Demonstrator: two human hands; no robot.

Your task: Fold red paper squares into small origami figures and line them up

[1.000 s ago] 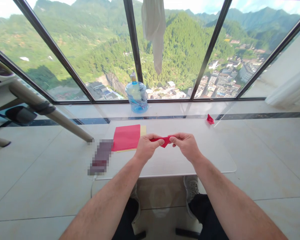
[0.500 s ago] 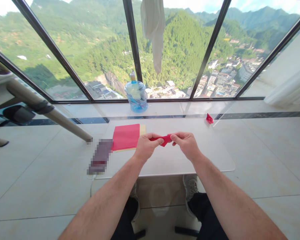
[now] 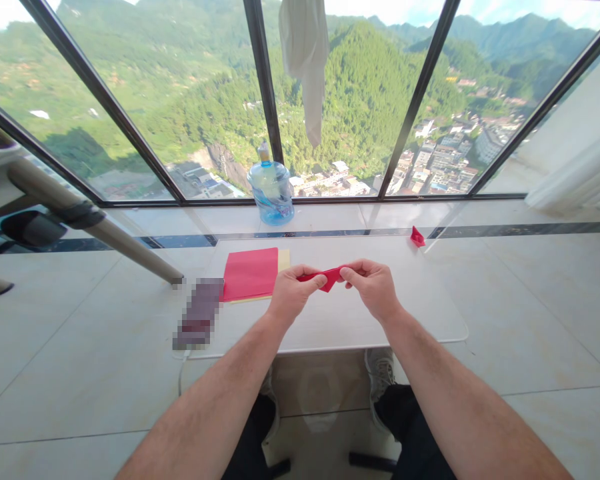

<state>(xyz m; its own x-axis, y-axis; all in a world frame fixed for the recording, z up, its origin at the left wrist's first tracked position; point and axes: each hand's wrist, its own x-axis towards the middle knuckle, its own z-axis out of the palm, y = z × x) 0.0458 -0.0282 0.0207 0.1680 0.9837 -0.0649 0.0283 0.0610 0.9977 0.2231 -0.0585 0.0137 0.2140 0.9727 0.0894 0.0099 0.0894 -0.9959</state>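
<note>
A small piece of folded red paper (image 3: 330, 279) is stretched between my two hands, just above the white table. My left hand (image 3: 295, 290) pinches its left end with the thumb on top. The right end is pinched between thumb and fingers of my right hand (image 3: 370, 283). A pointed flap hangs down between the thumbs; my fingers cover both ends. To the left lies a stack of red paper sheets (image 3: 251, 273), with a yellow sheet (image 3: 284, 259) showing at its edge. A finished-looking red folded paper piece (image 3: 417, 237) stands at the table's far right corner.
The low white table (image 3: 420, 307) stands before a window. A blurred-out phone-like object (image 3: 200, 313) with a white cable (image 3: 181, 373) lies at its left edge. Behind is a blue water jug (image 3: 271, 190). A beige metal leg (image 3: 130, 243) slants in from the left.
My hands stay nearly in place, both still gripping the folded red paper. The whole view has shifted very slightly; nothing was let go or picked up.
</note>
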